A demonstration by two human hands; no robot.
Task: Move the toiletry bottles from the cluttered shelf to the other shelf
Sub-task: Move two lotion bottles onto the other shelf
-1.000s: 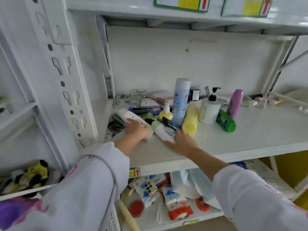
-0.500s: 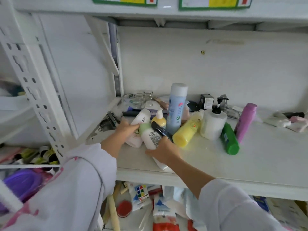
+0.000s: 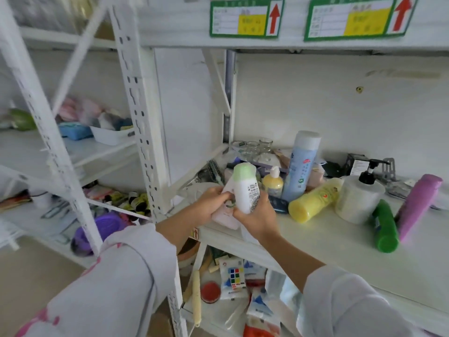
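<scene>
White perforated-steel racking against a pale wall; the shelf (image 3: 315, 242) is a matte off-white board, with green-bordered labels (image 3: 246, 18) bearing red arrows on the beam above. Right hand (image 3: 257, 215) closed around the lower body of a white bottle (image 3: 245, 188), a smooth plastic cylinder with a pale green cap and printed label, held nearly upright above the shelf's front left corner. Left hand (image 3: 209, 206) closed on a pale pink bottle (image 3: 226, 215), flattish and mostly hidden behind the fingers, touching the white one. Remaining on the shelf: tall light-blue cylinder (image 3: 301, 166) standing; small yellow pump bottle (image 3: 272, 182) beside it; yellow bottle (image 3: 313, 201) on its side; squat white pump bottle (image 3: 357, 199) with black head; glossy green bottle (image 3: 385, 229) lying down; purple tube (image 3: 418, 205) leaning, touching the green one. Bristled hairbrush (image 3: 215, 170) and clear glass jars (image 3: 252, 148) at the back left. Neighbouring shelf (image 3: 92, 152) to the left is blurred.
</scene>
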